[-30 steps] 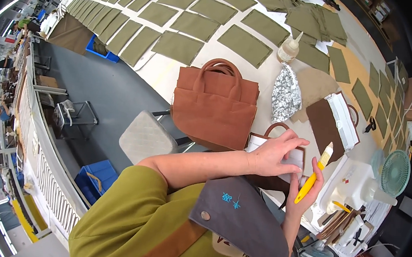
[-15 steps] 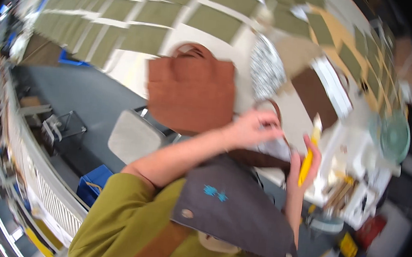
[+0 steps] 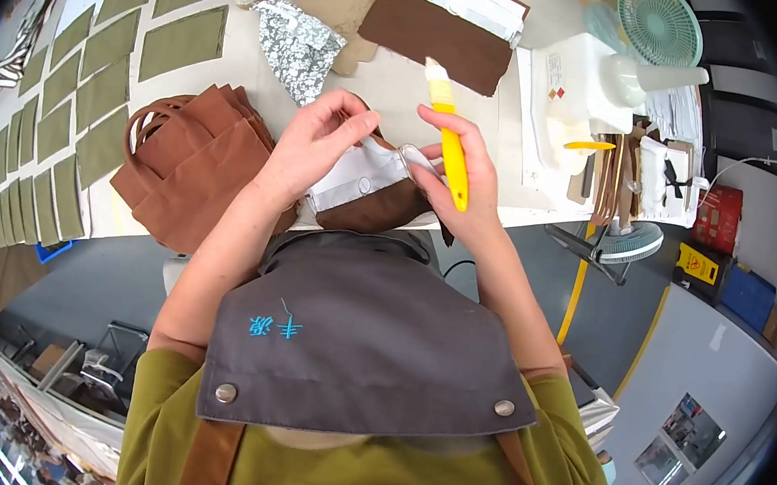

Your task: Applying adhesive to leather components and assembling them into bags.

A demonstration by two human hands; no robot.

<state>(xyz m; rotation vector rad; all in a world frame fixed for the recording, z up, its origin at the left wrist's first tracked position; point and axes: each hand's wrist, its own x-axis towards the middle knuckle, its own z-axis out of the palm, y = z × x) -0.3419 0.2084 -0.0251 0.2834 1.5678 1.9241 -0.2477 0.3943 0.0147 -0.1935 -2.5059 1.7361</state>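
Holds yellow brush (image 3: 453, 160) in right hand (image 3: 476, 171), bristles (image 3: 437, 81) away from the near edge of the bench (image 3: 507, 118), just at the right end of white-lined brown bag (image 3: 370, 194), lengthwise along that edge; has left hand (image 3: 318, 147) curled by its left end, grip impossible to tell.

The lone head-worn fisheye looked steeply down from the wearer's brow, with the grey apron (image 3: 368, 353) close below, the table (image 3: 534, 186) just beyond, and the room curving around its rim.
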